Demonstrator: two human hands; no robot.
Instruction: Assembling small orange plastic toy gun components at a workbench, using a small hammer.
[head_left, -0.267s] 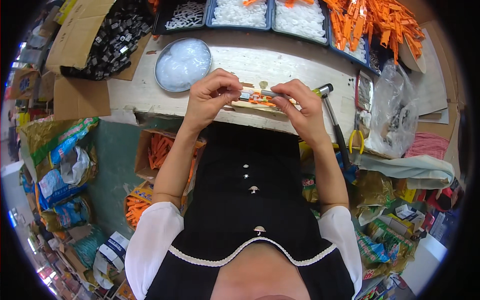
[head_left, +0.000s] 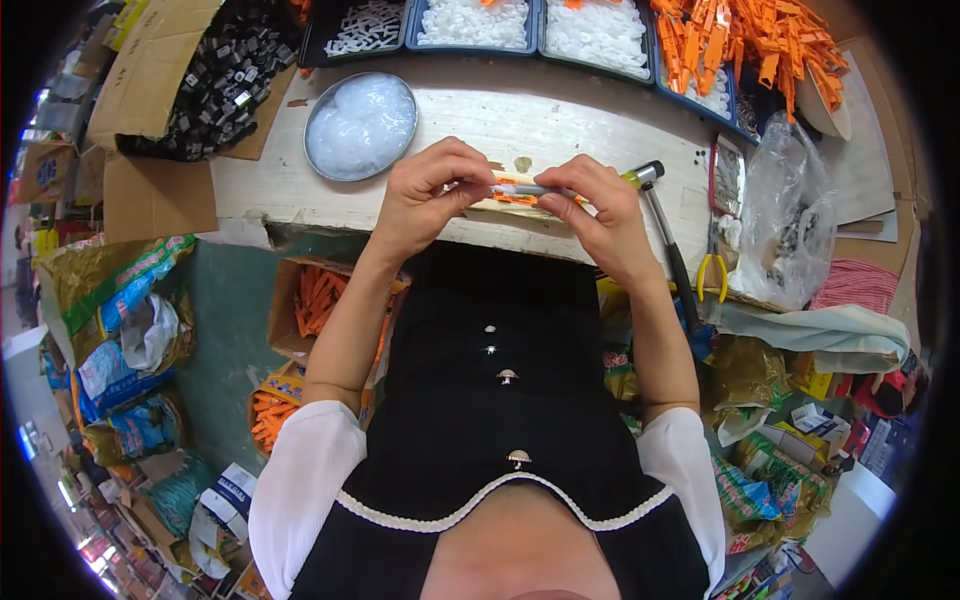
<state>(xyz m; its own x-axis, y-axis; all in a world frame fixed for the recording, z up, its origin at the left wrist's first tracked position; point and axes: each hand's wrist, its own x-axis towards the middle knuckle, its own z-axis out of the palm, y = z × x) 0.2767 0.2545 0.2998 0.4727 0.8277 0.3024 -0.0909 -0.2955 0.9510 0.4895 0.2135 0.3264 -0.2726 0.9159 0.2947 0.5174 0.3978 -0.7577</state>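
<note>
Above the front edge of the worktable, my left hand [head_left: 425,195] pinches a small whitish part whose shape is mostly hidden by the fingers. My right hand [head_left: 603,215] holds a slim grey rod [head_left: 530,189] between thumb and fingers. The rod points left, and its end meets the part at my left fingertips. Just beneath them, a few orange pieces [head_left: 515,200] lie on the table. A hammer [head_left: 668,225] with a dark handle rests to the right of my right hand. Beyond my left hand stands a round metal dish [head_left: 360,128] of clear, jelly-like stuff.
Along the back stand bins of white parts [head_left: 595,40] and a heap of orange parts [head_left: 770,45]. A cardboard box [head_left: 140,75] of black pieces is at the far left. On the right lie yellow-handled pliers [head_left: 712,278] and a clear plastic bag [head_left: 785,220].
My hands have drawn together slightly, and the grey rod's end now meets the whitish part, closing the gap between them. The view has shifted slightly.
</note>
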